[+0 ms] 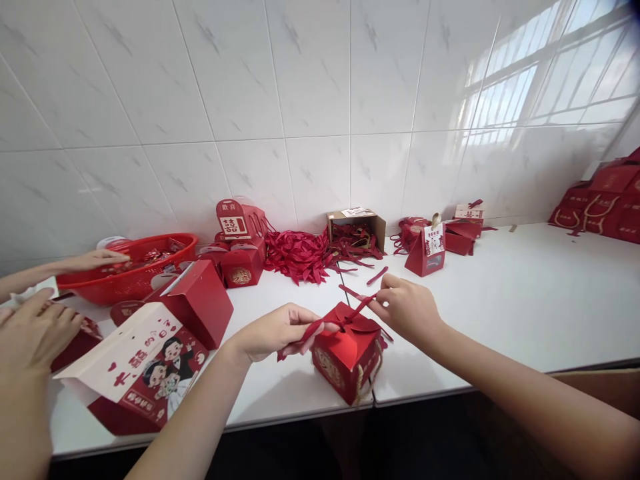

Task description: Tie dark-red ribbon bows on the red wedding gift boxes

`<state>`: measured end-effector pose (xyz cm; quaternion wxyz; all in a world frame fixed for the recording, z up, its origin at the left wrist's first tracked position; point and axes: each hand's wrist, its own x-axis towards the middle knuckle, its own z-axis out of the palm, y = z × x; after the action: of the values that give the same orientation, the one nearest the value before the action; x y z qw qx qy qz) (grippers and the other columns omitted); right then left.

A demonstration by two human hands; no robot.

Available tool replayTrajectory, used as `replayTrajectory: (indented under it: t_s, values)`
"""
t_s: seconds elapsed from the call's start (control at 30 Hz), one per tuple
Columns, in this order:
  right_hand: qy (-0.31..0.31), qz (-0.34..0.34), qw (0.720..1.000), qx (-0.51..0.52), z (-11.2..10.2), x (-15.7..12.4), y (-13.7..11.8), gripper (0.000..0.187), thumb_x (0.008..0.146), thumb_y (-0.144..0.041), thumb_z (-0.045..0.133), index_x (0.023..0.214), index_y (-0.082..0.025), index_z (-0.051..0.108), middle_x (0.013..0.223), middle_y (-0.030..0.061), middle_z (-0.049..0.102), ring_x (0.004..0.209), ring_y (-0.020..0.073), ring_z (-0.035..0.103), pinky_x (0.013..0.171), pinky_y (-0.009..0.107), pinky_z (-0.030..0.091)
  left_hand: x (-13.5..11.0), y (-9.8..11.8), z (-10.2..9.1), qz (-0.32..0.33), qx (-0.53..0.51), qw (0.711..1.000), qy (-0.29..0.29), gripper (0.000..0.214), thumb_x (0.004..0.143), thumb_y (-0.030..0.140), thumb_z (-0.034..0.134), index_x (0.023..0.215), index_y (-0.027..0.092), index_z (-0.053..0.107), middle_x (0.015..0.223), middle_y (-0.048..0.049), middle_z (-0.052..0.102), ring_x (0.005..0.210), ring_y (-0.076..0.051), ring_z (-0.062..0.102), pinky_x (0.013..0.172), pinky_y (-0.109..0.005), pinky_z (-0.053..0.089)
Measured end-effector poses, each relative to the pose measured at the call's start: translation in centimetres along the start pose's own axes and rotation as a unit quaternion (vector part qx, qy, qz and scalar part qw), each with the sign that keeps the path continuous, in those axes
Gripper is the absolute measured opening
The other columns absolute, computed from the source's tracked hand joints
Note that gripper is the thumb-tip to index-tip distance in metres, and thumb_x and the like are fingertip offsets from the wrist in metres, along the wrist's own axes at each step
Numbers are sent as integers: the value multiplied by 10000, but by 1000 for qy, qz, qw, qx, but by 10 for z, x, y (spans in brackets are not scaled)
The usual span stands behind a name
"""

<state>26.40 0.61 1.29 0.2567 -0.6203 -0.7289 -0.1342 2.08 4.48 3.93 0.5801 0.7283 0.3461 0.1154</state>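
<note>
A red gift box (340, 363) with a gold emblem and twisted rope handles stands upright near the table's front edge. Its top flaps are folded inward, and a dark red ribbon (356, 312) crosses over them. My left hand (280, 333) pinches one end of the ribbon at the box's left side. To the right, my right hand (407, 307) is closed on the other end, slightly above the box. The ribbon is stretched between both hands, crossing at the middle of the lid.
Left, a co-worker's hands (37, 327) hold a red box, near a red plastic basket (145, 287) and a printed box (145, 373). Behind lie a pile of red ribbons (297, 257) and a cardboard box (381, 233). A small red box (425, 257) stands back right; stacked boxes (600, 207) are far right.
</note>
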Motion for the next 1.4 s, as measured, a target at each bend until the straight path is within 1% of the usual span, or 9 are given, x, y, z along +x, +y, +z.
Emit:
replayTrajectory:
  t_s: [0.17,0.27,0.43,0.6,0.8,0.97,1.2,1.3,1.4]
  values:
    - [54,-31,958,279,7,2,-7,313,828,-380,608,591,-202,708,716,40,560,611,139,518,536,264,378,9,-2,32,61,1,979,193,330,829,420,580,1054,222,718,739,-12,541,560,-88,416,481,-206,330]
    - [15,-24,926,378,5,1,-19,327,796,-432,644,580,-193,703,683,25,516,594,131,485,547,268,396,18,-6,47,132,59,945,294,265,842,341,555,1004,226,731,967,-56,534,793,-154,540,642,-249,455]
    - [-65,67,892,442,4,3,-36,235,729,-350,685,562,-185,685,676,12,528,640,141,510,621,280,422,27,-15,62,184,189,891,370,272,876,249,481,1036,248,700,1060,-71,476,794,-161,549,671,-287,500]
    - [-153,126,858,474,6,9,-31,123,624,-150,594,503,-161,576,603,-21,517,598,114,466,562,247,358,25,-27,61,215,235,888,333,321,908,208,417,1118,245,658,1107,-90,451,717,-138,528,675,-315,517]
    - [-312,122,820,463,3,22,-16,87,578,-208,620,551,-166,548,495,-82,375,510,70,293,470,220,206,32,-36,38,336,248,877,239,297,911,161,426,1006,226,700,1094,-85,451,677,-91,530,601,-258,479]
    - [-369,88,812,443,3,32,-13,65,561,-220,637,571,-162,609,507,-70,424,520,74,319,477,220,230,40,-32,25,305,212,905,207,185,829,150,552,781,167,729,1060,-68,487,512,-5,431,514,-218,406]
    - [-358,103,856,359,-7,31,-4,70,559,-228,637,541,-165,612,495,-41,483,487,92,384,456,230,275,27,-19,12,210,237,921,226,98,698,139,575,665,168,662,1009,-45,538,591,-62,474,472,-196,376]
    - [-349,97,873,327,-13,26,1,71,578,-209,612,534,-175,568,525,-21,526,503,112,438,460,234,302,20,-13,2,160,228,935,221,67,670,150,547,637,174,600,1009,-47,570,796,-149,559,637,-248,469]
    - [-289,42,909,297,-13,20,-1,113,645,-209,571,549,-180,518,682,11,575,601,131,510,552,250,384,20,-9,-1,141,122,970,154,80,710,204,514,660,186,574,1181,-52,573,1111,-229,518,896,-331,453]
